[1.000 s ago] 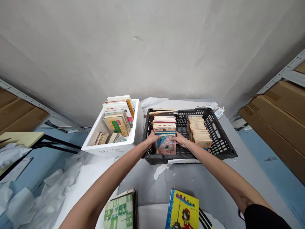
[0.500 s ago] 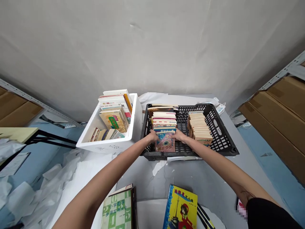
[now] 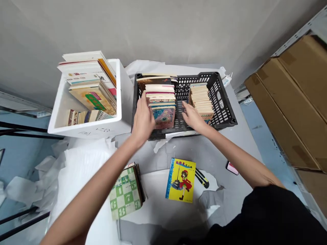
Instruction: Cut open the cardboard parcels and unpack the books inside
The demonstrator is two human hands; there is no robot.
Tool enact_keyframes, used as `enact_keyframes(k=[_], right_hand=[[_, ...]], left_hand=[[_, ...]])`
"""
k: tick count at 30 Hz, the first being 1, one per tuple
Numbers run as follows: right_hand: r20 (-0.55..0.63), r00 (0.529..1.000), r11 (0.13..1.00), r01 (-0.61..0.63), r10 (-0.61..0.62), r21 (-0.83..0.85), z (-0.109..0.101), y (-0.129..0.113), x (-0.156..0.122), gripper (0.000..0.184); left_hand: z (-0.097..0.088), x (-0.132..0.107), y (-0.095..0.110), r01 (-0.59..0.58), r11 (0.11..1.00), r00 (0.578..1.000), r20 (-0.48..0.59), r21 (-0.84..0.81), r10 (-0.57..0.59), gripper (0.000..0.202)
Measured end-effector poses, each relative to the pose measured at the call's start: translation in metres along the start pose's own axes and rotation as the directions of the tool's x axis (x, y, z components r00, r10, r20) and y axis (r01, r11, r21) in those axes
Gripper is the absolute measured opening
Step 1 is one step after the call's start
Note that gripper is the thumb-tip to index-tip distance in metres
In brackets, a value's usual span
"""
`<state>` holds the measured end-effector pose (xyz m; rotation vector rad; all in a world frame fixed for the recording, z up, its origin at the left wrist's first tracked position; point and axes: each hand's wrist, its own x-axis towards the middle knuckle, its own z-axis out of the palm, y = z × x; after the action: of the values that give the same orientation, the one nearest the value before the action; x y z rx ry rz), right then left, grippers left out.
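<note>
A stack of paperback books [image 3: 160, 102] stands in a black plastic crate [image 3: 222, 98], with an eye-patterned cover [image 3: 164, 117] facing me. My left hand [image 3: 143, 120] is open at the stack's left side, and its fingers overlap the edge of the books. My right hand [image 3: 194, 117] is open over the crate's mesh floor, a little apart from the stack's right side. Just beyond it stands a row of small tan-edged books [image 3: 201, 100]. Neither hand holds anything.
A white foam box [image 3: 89, 133] of books stands left of the crate. On the table in front lie a yellow comic book [image 3: 181, 180], a green checkered book [image 3: 125, 192], a utility knife [image 3: 201, 178] and a phone [image 3: 232, 167]. Cardboard boxes [image 3: 288, 109] sit on a shelf at right.
Both hands have let go of the stack and moved apart, the right one furthest. The view has tilted downward, bringing the table's books, knife and phone fully into sight.
</note>
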<state>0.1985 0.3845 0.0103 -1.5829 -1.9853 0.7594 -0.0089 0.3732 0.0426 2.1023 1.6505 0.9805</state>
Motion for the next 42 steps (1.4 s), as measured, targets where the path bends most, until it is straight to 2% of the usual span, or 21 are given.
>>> enact_keyframes(k=[1, 2, 3, 4, 5, 6, 8, 10, 11, 15, 18, 21, 23, 25, 27, 29, 32, 34, 37, 40, 42], right_hand=[[-0.020, 1.000, 1.000, 0.020, -0.019, 0.019, -0.002, -0.003, -0.033, 0.049], [-0.052, 0.999, 0.997, 0.021, -0.018, 0.071, 0.002, -0.004, -0.069, 0.044], [-0.048, 0.998, 0.992, -0.026, 0.032, 0.122, 0.013, -0.002, -0.109, 0.039], [-0.001, 0.994, 0.981, -0.105, 0.107, 0.163, 0.029, 0.003, -0.148, 0.036], [0.060, 0.976, 0.961, -0.216, 0.208, 0.171, 0.049, 0.010, -0.184, 0.037], [0.099, 0.942, 0.932, -0.331, 0.319, 0.149, 0.072, 0.018, -0.216, 0.039], [0.087, 0.842, 0.841, -0.538, 0.532, 0.064, 0.116, 0.034, -0.262, 0.048], [0.073, 0.766, 0.766, -0.642, 0.639, 0.035, 0.148, 0.045, -0.285, 0.055], [0.057, 0.746, 0.745, -0.666, 0.664, 0.038, 0.158, 0.047, -0.289, 0.058], [-0.005, 0.700, 0.697, -0.709, 0.714, 0.110, 0.173, 0.047, -0.287, 0.058], [-0.016, 0.691, 0.682, -0.709, 0.723, 0.181, 0.176, 0.051, -0.290, 0.057], [-0.065, 0.677, 0.664, -0.692, 0.733, 0.283, 0.177, 0.060, -0.299, 0.058], [-0.101, 0.650, 0.629, -0.668, 0.753, 0.398, 0.172, 0.064, -0.301, 0.064], [-0.071, 0.657, 0.584, -0.610, 0.751, 0.536, 0.158, 0.062, -0.298, 0.070], [0.045, 0.732, 0.530, -0.534, 0.680, 0.659, 0.134, 0.054, -0.290, 0.069], [0.175, 0.825, 0.477, -0.469, 0.538, 0.743, 0.104, 0.040, -0.275, 0.061], [0.209, 0.897, 0.484, -0.392, 0.388, 0.782, 0.050, 0.010, -0.244, 0.055], [0.213, 0.927, 0.556, -0.357, 0.308, 0.750, 0.011, -0.012, -0.217, 0.056], [0.224, 0.955, 0.710, -0.293, 0.193, 0.641, -0.047, -0.040, -0.170, 0.054], [0.082, 0.989, 0.871, -0.150, 0.127, 0.467, -0.095, -0.053, -0.119, 0.044], [-0.065, 0.995, 0.925, -0.048, 0.078, 0.376, -0.119, -0.053, -0.087, 0.041]], left_hand=[[-0.001, -0.026, 0.014, -0.073, 0.997, 0.995, -0.070, -0.030, 0.071, 0.038], [0.004, -0.058, 0.025, -0.089, 0.992, 0.993, -0.087, -0.087, 0.082, 0.029], [0.014, -0.092, 0.032, -0.031, 0.988, 0.999, -0.033, -0.152, 0.026, 0.023], [0.029, -0.127, 0.034, 0.089, 0.980, 0.991, 0.114, -0.180, -0.069, 0.022], [0.048, -0.161, 0.032, 0.221, 0.963, 0.944, 0.284, -0.155, -0.171, 0.024], [0.068, -0.191, 0.026, 0.359, 0.931, 0.861, 0.410, -0.068, -0.302, 0.027], [0.105, -0.235, 0.009, 0.598, 0.785, 0.623, 0.521, 0.164, -0.584, 0.036], [0.130, -0.255, -0.006, 0.665, 0.708, 0.531, 0.517, 0.237, -0.672, 0.039], [0.137, -0.258, -0.011, 0.686, 0.684, 0.509, 0.507, 0.250, -0.696, 0.039], [0.139, -0.248, -0.013, 0.730, 0.644, 0.483, 0.493, 0.229, -0.724, 0.035], [0.128, -0.244, -0.006, 0.734, 0.664, 0.518, 0.511, 0.146, -0.686, 0.026], [0.116, -0.252, 0.001, 0.736, 0.674, 0.594, 0.538, -0.065, -0.598, 0.026], [0.105, -0.256, 0.007, 0.738, 0.599, 0.652, 0.561, -0.312, -0.510, 0.033], [0.089, -0.256, 0.013, 0.715, 0.462, 0.698, 0.574, -0.525, -0.428, 0.038], [0.070, -0.248, 0.020, 0.685, 0.379, 0.728, 0.560, -0.622, -0.397, 0.040], [0.048, -0.234, 0.027, 0.654, 0.363, 0.752, 0.517, -0.664, -0.409, 0.040], [0.018, -0.206, 0.040, 0.595, 0.382, 0.793, 0.440, -0.707, -0.421, 0.039], [0.002, -0.184, 0.049, 0.549, 0.408, 0.826, 0.400, -0.729, -0.397, 0.038], [-0.015, -0.138, 0.058, 0.429, 0.523, 0.900, 0.299, -0.736, -0.317, 0.037], [-0.022, -0.077, 0.055, 0.253, 0.701, 0.967, 0.161, -0.667, -0.197, 0.038], [-0.018, -0.037, 0.043, 0.111, 0.871, 0.993, 0.087, -0.478, -0.079, 0.039]])
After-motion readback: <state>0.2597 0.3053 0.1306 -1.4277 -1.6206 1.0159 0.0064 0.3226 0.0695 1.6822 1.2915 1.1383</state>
